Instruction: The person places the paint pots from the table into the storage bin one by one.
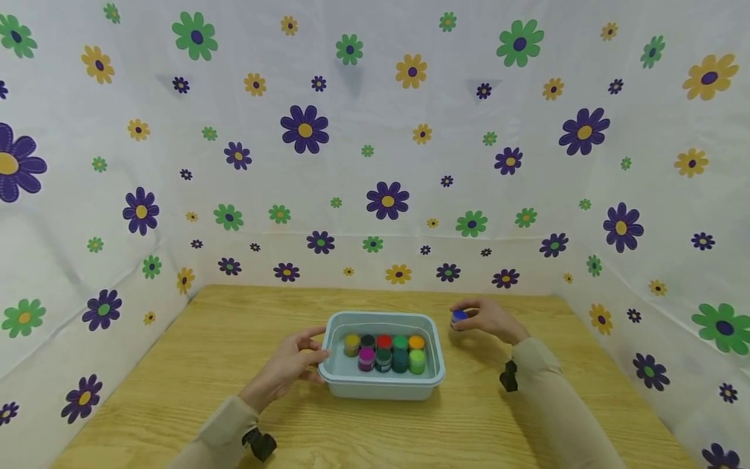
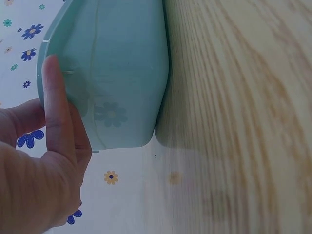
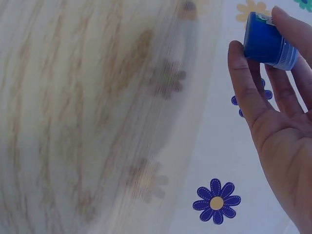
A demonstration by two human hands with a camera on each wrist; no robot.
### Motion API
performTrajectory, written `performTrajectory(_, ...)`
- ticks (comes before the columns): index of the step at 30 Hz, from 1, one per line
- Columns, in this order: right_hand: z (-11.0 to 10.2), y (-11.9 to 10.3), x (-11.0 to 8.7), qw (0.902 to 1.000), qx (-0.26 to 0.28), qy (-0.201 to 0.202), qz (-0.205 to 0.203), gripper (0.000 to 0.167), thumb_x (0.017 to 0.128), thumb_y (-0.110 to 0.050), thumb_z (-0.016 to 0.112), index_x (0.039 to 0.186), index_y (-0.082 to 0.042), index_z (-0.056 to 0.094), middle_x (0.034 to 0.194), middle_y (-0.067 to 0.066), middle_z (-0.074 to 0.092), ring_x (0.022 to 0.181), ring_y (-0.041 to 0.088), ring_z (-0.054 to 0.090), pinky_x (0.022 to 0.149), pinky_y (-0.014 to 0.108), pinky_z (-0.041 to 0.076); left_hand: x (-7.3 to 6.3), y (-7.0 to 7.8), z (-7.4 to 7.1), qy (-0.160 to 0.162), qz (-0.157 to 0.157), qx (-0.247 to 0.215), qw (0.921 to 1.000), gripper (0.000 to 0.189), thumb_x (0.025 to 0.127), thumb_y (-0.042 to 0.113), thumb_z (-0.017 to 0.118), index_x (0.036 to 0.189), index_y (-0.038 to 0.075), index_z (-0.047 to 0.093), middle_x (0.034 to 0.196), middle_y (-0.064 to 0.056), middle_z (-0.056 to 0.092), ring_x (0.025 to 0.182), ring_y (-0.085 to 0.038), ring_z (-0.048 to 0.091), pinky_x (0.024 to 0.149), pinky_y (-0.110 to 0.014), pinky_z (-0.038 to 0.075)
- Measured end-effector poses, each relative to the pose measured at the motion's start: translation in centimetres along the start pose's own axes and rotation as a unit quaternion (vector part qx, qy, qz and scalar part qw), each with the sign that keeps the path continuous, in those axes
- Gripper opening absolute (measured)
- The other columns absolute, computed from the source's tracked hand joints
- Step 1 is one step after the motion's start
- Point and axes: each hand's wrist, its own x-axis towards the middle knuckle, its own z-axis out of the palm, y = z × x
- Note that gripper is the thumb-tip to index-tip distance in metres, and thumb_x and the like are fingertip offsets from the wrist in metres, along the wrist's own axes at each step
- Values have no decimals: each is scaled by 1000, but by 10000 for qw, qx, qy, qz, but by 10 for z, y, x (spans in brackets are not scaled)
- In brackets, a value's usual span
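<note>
A light blue plastic tub [image 1: 383, 389] stands on the table, with several small paint jars upright inside in two rows, among them a red jar [image 1: 383, 342], a purple jar [image 1: 366, 358] and a light green jar [image 1: 417, 360]. My left hand [image 1: 286, 366] holds the tub's left rim; the left wrist view shows its fingers [image 2: 57, 107] against the tub wall [image 2: 122, 73]. To the right of the tub, my right hand [image 1: 489, 320] pinches a blue paint jar [image 3: 265, 41] between thumb and fingers, apparently above the table.
The wooden table [image 1: 246, 312] extends around the tub on all sides. A white flowered curtain [image 1: 351, 169] hangs behind it and along both sides. A black wrist camera [image 1: 260, 444] is strapped to the left sleeve, another camera [image 1: 509, 376] to the right.
</note>
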Motion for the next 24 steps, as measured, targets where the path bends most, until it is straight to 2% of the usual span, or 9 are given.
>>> performTrajectory(7,6,-10,1,9995,247,148,-116,51,83,-25,80,127,-6,64,123,14,66,112,28,61,101,46,51,1,3,-1,16,-12,50,10000,60,91,6,68,146,6,43,108,-17,52,88,-28,64,62,-38,62)
performTrajectory(11,10,-19,-1,9985,501,138,-181,53,83,-27,80,128,-7,63,120,12,67,105,22,62,98,41,53,0,3,0,-36,25,35,10000,60,91,6,67,146,5,42,107,-16,52,88,-27,64,61,-38,62)
performTrajectory(17,17,-35,-4,9966,792,101,-225,51,84,-27,79,127,-6,63,120,13,67,101,22,63,95,38,56,2,3,1,-159,59,56,9998,60,92,7,68,146,5,42,107,-18,52,87,-28,64,63,-39,63)
performTrajectory(24,37,-58,-2,9950,854,470,-219,50,83,-31,80,124,-7,65,115,11,68,96,20,63,93,39,57,-1,3,-1,-125,100,35,9999,60,92,6,67,147,4,41,108,-17,50,86,-28,63,62,-39,62)
